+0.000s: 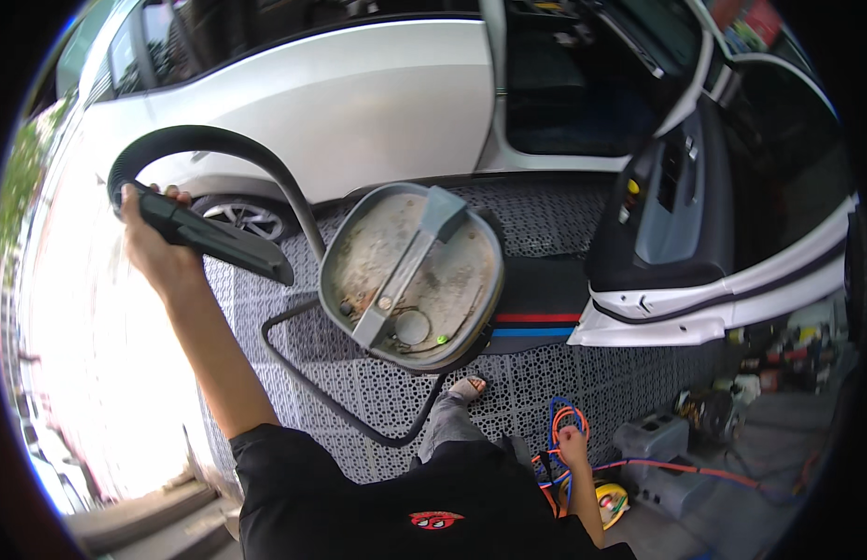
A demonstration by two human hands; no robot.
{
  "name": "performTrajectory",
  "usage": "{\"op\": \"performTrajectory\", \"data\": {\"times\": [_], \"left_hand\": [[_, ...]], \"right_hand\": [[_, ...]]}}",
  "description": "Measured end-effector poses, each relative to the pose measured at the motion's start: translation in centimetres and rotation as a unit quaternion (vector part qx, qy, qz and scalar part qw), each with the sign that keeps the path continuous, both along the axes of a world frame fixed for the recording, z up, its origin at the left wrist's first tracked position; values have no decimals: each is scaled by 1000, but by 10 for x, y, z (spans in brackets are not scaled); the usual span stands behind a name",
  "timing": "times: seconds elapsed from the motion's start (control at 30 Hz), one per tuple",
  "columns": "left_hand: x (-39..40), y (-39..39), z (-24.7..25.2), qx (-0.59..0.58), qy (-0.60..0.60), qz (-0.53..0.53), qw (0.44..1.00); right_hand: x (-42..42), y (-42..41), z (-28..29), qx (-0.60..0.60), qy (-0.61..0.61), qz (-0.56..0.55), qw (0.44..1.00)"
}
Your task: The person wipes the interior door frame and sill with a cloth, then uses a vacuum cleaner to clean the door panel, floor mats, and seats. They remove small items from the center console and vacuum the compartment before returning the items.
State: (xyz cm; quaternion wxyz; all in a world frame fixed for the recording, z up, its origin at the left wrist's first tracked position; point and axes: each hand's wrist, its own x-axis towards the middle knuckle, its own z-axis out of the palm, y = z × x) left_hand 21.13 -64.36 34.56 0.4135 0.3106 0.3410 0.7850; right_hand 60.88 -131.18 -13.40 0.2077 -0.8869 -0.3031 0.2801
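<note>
Raised at the left, my left hand is closed around the black nozzle of a vacuum cleaner. Its ribbed black hose arches over and runs to a canister vacuum in front of me. The canister's top is dirty, with a grey carry handle across it, a small round cap and a bright green bit. Low at the right, my right hand is in a fist at looped orange and blue cords, which it appears to grip.
A white car stands ahead, its front door swung open at the right. Grey perforated floor tiles lie underfoot. A black cord loops beside my foot. Grey plastic boxes and a yellow reel are at lower right.
</note>
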Motion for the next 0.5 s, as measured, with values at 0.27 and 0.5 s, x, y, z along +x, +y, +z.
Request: {"op": "performTrajectory", "data": {"times": [0.27,0.5], "left_hand": [[54,-155,90,164,79,-50,982],[260,-264,141,260,-97,-224,934]], "right_hand": [[-42,353,281,296,103,286,906],[-135,460,479,533,210,437,694]]}}
